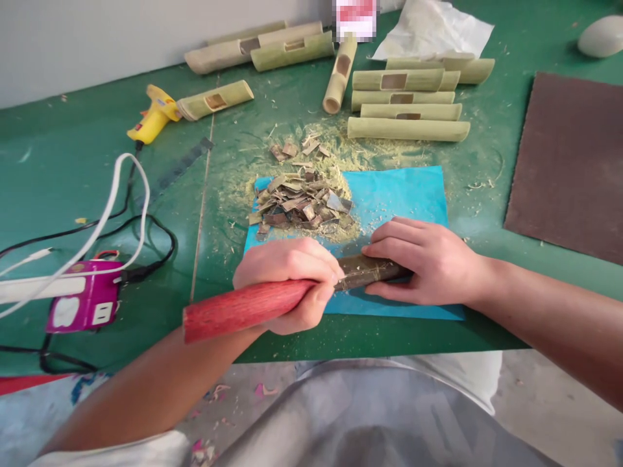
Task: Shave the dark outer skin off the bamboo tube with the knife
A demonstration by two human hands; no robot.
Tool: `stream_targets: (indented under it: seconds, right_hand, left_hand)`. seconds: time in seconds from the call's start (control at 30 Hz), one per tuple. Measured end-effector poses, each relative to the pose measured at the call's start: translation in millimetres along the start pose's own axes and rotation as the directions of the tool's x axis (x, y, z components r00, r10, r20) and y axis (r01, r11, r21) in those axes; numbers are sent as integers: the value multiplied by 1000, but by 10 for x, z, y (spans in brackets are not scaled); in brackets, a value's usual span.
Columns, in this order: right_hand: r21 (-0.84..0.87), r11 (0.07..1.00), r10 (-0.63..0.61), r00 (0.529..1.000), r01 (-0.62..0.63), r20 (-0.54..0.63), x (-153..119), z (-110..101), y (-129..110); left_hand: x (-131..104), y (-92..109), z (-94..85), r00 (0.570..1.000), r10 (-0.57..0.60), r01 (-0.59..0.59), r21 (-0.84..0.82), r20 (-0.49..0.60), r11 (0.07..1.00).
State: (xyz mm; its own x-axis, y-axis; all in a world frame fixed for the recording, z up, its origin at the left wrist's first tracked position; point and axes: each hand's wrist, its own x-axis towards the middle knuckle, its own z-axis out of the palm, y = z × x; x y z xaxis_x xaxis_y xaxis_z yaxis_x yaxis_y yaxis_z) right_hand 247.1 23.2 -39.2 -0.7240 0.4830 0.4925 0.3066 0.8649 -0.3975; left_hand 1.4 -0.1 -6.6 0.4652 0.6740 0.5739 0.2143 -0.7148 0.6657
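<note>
The left hand is clenched around a red handle, knuckles up, its forearm rising from the lower left; the handle's butt points left and slightly toward the person, and the fist hides the other end. The right hand, palm down, grasps a dark bamboo piece, thumb on the near side and fingers over the far side, its forearm coming in from the right. The dark bamboo piece lies over the near part of a blue sheet, its left end meeting the left fist. The near edge of the worktop passes just below the blue sheet, with the person's clothing beyond it. Open worktop lies between the blue sheet and a brown mat at the right. Directly beyond the left hand, a heap of chips and pale shavings covers the sheet's left half and spills past its far edge. Stacked bamboo tubes bound the far side, with white crumpled wrapping behind them. To the left, a purple power strip, a looping white cable and black cords crowd the surface; farther back, a yellow tool touches a notched bamboo tube.
</note>
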Motion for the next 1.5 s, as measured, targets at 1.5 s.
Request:
stream_targets:
  seconds: [1.5]
  right_hand:
    - [-31, 999, -18, 1000, 18, 3, 13, -3, -14]
  left_hand:
    - [34, 26, 13, 995, -24, 19, 52, 92, 998]
